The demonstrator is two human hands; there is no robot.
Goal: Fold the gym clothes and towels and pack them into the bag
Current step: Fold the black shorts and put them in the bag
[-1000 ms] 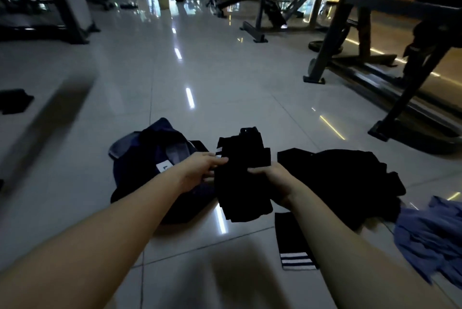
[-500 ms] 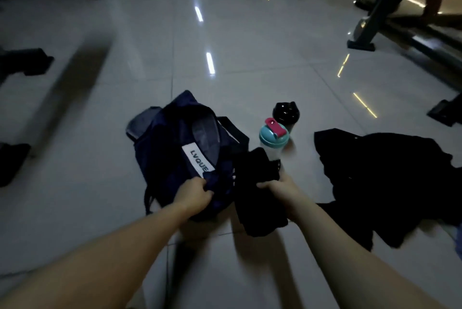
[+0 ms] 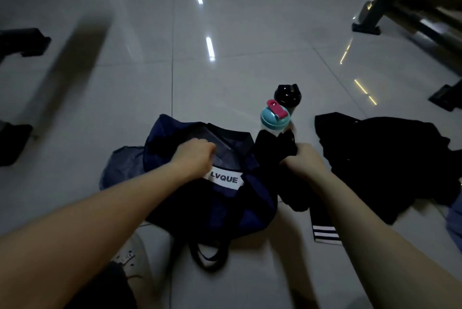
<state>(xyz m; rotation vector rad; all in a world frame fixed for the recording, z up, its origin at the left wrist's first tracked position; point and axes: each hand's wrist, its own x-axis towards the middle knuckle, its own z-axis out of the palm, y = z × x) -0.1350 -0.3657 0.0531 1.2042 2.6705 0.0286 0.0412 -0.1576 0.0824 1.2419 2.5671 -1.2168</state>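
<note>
A navy gym bag with a white "LVQUE" label lies on the tiled floor in front of me. My left hand grips the near edge of its opening, fingers curled over the fabric. My right hand holds a folded black garment upright just right of the bag. A loose pile of black clothing lies further right. A black piece with white stripes lies flat under my right forearm.
Two shaker bottles stand behind the bag: one with a teal and pink lid, one with a black lid. A blue cloth shows at the right edge. Gym machine frames stand at the far right, dark equipment feet at left.
My left hand moved from the bag's label up to the edge of its opening. The camera tilted down and closer. My right hand kept hold of the folded black garment beside the bag.
</note>
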